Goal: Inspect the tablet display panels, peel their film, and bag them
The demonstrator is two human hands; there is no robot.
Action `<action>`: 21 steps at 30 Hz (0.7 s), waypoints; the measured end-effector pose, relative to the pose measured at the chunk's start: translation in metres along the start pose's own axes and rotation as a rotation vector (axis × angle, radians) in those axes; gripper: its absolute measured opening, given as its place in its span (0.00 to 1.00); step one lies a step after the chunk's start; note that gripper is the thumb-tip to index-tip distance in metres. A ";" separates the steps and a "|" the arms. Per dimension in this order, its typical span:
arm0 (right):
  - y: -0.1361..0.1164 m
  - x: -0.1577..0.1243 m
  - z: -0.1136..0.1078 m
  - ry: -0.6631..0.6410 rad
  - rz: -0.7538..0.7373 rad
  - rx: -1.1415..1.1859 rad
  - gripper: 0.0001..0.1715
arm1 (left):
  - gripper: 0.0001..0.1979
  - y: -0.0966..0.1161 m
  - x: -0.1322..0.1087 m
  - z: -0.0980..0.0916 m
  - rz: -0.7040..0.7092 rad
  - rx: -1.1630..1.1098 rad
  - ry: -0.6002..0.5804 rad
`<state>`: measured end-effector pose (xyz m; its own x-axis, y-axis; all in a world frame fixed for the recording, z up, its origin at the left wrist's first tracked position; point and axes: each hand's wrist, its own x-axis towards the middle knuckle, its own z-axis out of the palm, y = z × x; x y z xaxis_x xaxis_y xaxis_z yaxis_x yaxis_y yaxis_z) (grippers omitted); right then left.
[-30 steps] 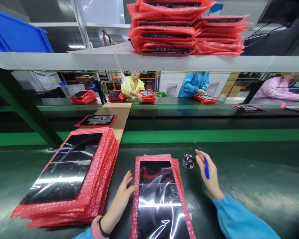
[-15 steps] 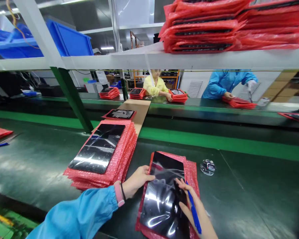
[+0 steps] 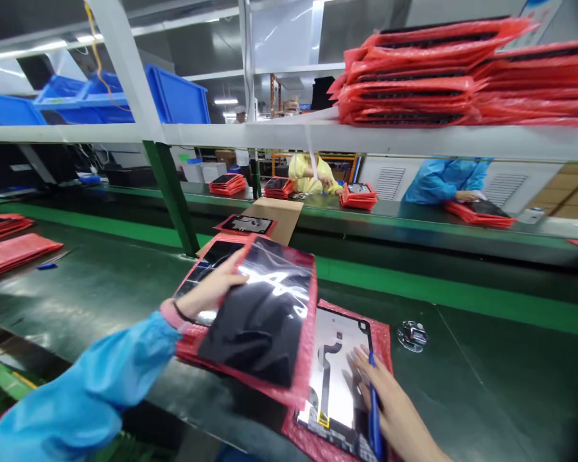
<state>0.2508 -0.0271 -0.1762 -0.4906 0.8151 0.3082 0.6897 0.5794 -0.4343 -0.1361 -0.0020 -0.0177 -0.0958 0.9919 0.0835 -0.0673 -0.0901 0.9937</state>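
Observation:
My left hand [image 3: 212,290] grips the top edge of a black glossy panel in a red bubble-wrap sleeve [image 3: 264,314] and holds it lifted and tilted over the red stack [image 3: 192,340] at the left. Under it lies a second panel [image 3: 334,378], silver back up with a black cable, on red bubble wrap [image 3: 380,333]. My right hand [image 3: 395,410] rests on that panel's right side with fingers spread flat, a blue pen [image 3: 373,410] held along them.
A small clear tape dispenser [image 3: 413,335] sits on the green belt right of the panel. A shelf [image 3: 414,136] overhead carries red-wrapped panel stacks [image 3: 462,77] and blue bins [image 3: 173,96]. Across the line, people in yellow [image 3: 313,173] and blue [image 3: 443,183] work with red stacks.
My left hand has lifted the top sleeved panel off and swung it left toward the stack, uncovering the silver-backed panel. My right hand has shifted onto that lower panel. The view has turned left.

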 end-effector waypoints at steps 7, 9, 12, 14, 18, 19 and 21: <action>0.003 0.034 0.023 -0.182 -0.144 -0.544 0.45 | 0.38 0.010 0.024 -0.123 -0.049 -0.017 0.102; 0.010 0.036 0.030 -0.160 -0.160 -0.601 0.49 | 0.37 -0.005 0.033 -0.135 -0.052 -0.008 0.108; 0.020 0.036 0.039 -0.114 -0.138 -0.636 0.48 | 0.36 -0.023 0.047 -0.144 -0.041 0.019 0.124; 0.024 0.037 0.041 -0.093 -0.097 -0.595 0.47 | 0.36 -0.029 0.054 -0.147 -0.009 0.039 0.136; 0.016 0.056 0.025 -0.144 0.014 -0.324 0.42 | 0.44 -0.036 0.055 -0.151 0.055 0.042 0.122; 0.010 0.066 0.017 -0.148 0.039 -0.229 0.39 | 0.47 -0.038 0.053 -0.152 0.057 0.036 0.119; -0.005 0.096 0.001 -0.113 0.087 -0.018 0.34 | 0.50 -0.041 0.050 -0.156 0.053 0.024 0.132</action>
<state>0.1996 0.0481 -0.1457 -0.4844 0.8578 0.1719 0.7416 0.5069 -0.4393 -0.2926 0.0373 -0.0663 -0.2286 0.9652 0.1268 -0.0354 -0.1384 0.9897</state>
